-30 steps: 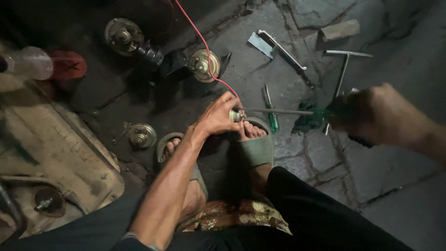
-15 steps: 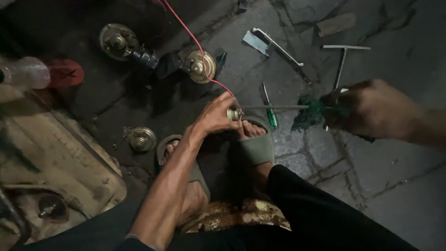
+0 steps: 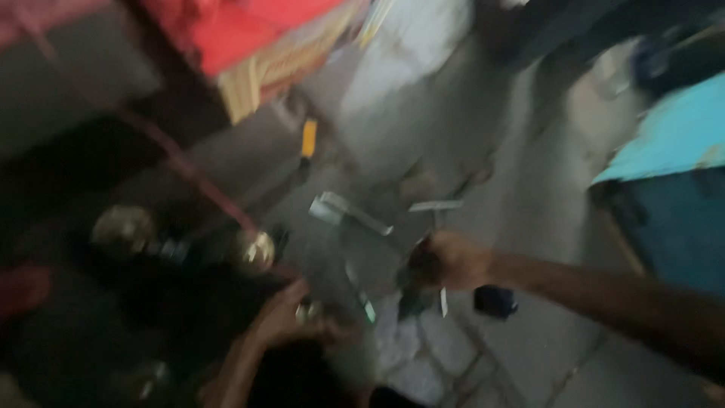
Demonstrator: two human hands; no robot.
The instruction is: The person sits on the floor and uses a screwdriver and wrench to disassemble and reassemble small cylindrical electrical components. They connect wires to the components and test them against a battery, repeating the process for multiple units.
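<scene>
Frame heavily motion-blurred; we record only what resolves. Nearest, at 6 o'clock, our left hand (image 3: 291, 317) is curled around a small brass-coloured fitting (image 3: 308, 310), fingers closed on it above the stone floor (image 3: 521, 347). At 3 o'clock from it, our right hand (image 3: 447, 261) is clenched in a fist around a dark tool handle (image 3: 411, 291); the tool's form is too smeared to identify. Between the two hands a green-handled screwdriver (image 3: 361, 295) lies on the floor. Just beside the right forearm, at 5 o'clock of the fist, sits a small dark object (image 3: 496, 301). Further out, at 11 o'clock of the left hand, a round brass part (image 3: 258, 251) touches a red wire (image 3: 192, 177) that runs away toward 11 o'clock. Beyond, a flat grey metal tool (image 3: 343, 214) and a T-shaped wrench (image 3: 436, 208). Farthest: a yellow-handled tool (image 3: 309, 140), a red bundle (image 3: 242, 30), and a blue box (image 3: 672, 189) at 3 o'clock.
</scene>
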